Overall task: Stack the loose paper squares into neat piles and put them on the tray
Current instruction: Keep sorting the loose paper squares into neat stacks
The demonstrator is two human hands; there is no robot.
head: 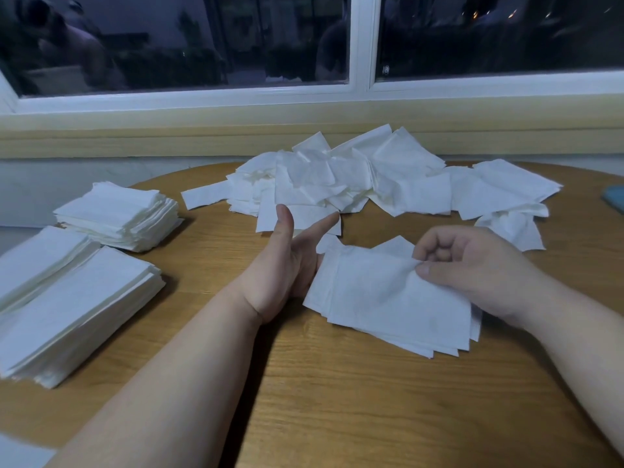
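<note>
Some neat piles point(118, 216) are done; a big heap point(354, 179) waits. The right grip point(472, 271) pinches a new stack point(388, 298); the left grip point(290, 261) lies loose.

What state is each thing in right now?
Loose heap, jumbled, unsorted, far side.
Small pile, fanned, edges uneven, lying on the table.
Right hand, pinching the pile's right edge.
Left hand, open, at its left edge.
Finished stacks, neat, at left.
</note>
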